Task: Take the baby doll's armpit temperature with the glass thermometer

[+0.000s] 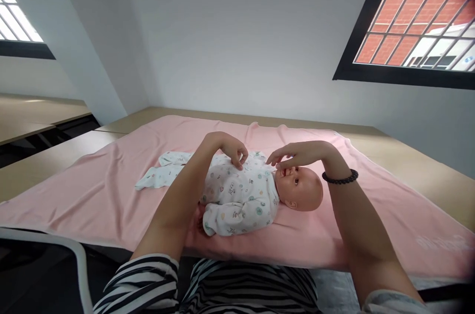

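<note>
A baby doll (302,190) lies on its back on a pink cloth (122,175), its head to the right and legs to the left. It wears a white printed outfit (237,190). My left hand (233,150) is over the doll's chest, its fingers curled with thumb and index finger nearly meeting; whether they pinch the fabric is unclear. Over the doll's neck and chin hangs my right hand (295,154), fingers loosely bent and apart, holding nothing. A dark beaded bracelet (340,178) circles my right wrist. My right hand partly hides the doll's face.
The cloth covers much of a light wooden table (401,153) against a white wall (237,46). Another table (33,108) stands at the far left. A pale curved metal bar (79,259) is at the lower left. Barred windows are on both sides.
</note>
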A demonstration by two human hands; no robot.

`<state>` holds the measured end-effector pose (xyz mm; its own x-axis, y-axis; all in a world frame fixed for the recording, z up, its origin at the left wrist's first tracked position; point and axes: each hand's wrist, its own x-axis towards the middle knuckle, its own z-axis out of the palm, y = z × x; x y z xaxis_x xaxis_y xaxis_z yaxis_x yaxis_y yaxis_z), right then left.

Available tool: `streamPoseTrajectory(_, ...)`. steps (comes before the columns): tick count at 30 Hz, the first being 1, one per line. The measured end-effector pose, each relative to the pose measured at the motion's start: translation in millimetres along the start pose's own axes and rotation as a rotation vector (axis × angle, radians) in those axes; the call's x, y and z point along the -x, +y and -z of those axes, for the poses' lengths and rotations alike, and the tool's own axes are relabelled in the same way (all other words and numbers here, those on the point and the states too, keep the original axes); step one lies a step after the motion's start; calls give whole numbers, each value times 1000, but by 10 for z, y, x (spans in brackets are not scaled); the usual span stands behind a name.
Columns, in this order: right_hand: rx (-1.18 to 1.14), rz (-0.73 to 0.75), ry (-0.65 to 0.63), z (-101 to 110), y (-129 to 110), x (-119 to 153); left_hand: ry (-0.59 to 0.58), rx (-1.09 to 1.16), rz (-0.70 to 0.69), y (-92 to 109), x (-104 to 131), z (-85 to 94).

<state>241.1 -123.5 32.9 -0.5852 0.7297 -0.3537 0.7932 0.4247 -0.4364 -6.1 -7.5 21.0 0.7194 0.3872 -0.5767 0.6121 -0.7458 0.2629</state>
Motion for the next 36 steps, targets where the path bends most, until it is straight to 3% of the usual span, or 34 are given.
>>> streamPoseTrajectory(5,-50,14,-131,-39,17,-143,33,19,-65,14,-40,-17)
streamPoseTrajectory(10,-65,41,-107,-62,-21,-145,26,6,-70,32,-92,-23)
streamPoseTrajectory(16,-65,120,-177,-68,91,-217,14,16,-136,83,-73,-16)
streamPoseTrajectory(36,-156,52,-122,-25,159,-178,50,40,-129,-21,-123,-28)
